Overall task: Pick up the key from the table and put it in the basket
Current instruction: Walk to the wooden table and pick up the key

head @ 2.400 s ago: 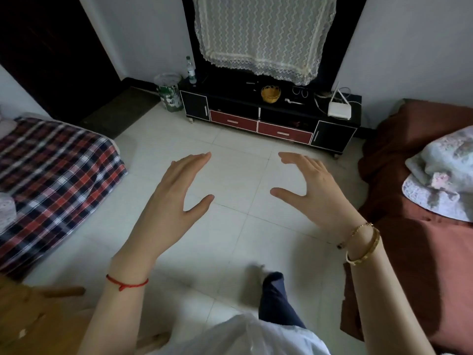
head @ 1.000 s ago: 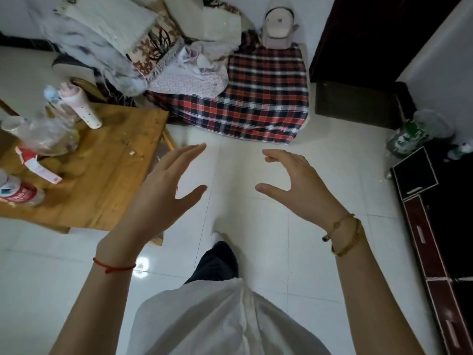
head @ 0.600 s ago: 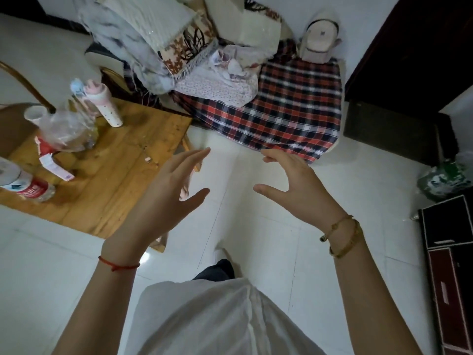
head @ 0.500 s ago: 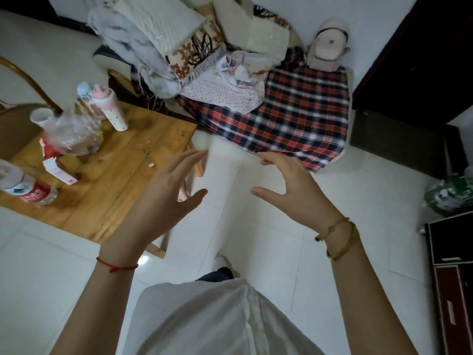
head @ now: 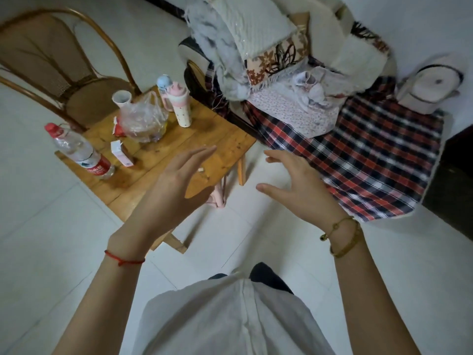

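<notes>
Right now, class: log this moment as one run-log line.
left hand: open, empty | right hand: open, empty | wooden table: ahead | key: unseen

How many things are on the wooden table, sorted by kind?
Bottles: 3, a clear water bottle, a pink one, a blue-topped one
Cups: 1
Plastic bags: 1
Small boxes: 1
Red packets: 1
Total: 7

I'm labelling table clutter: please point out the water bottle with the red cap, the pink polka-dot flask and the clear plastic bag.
water bottle point(head: 76, 149): head view, clear body.
pink flask point(head: 182, 108): head view, dotted body.
plastic bag point(head: 143, 121): head view, crumpled middle.
</notes>
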Demonstrator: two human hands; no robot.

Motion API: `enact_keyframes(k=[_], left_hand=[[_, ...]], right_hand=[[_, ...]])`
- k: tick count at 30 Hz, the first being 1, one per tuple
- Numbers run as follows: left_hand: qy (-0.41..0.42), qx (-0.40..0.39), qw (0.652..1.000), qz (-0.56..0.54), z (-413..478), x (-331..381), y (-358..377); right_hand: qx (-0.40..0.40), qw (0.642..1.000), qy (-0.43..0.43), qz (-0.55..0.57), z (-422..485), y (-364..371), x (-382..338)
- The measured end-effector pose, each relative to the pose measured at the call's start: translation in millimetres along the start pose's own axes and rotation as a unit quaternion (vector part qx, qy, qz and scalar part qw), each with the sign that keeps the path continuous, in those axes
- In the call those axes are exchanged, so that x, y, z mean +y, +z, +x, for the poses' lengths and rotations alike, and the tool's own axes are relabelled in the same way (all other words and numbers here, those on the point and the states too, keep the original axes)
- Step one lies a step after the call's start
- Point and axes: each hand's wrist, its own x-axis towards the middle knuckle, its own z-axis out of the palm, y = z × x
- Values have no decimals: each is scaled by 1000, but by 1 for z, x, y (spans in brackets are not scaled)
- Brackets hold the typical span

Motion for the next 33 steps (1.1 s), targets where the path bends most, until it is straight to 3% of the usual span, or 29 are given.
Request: enact_keyframes(k=[15, 25, 33], left_hand=[[-213, 90, 972, 31, 55, -57, 7], [-312, 156, 936, 37, 133, -60, 17], [-363, 151, 919, 32, 155, -63, 36]], right_hand=[[-186, 972, -143, -16, 196, 8, 8], [-254, 936, -236, -59, 329, -12, 17], [-298, 912, -267, -86, 374, -1, 29]])
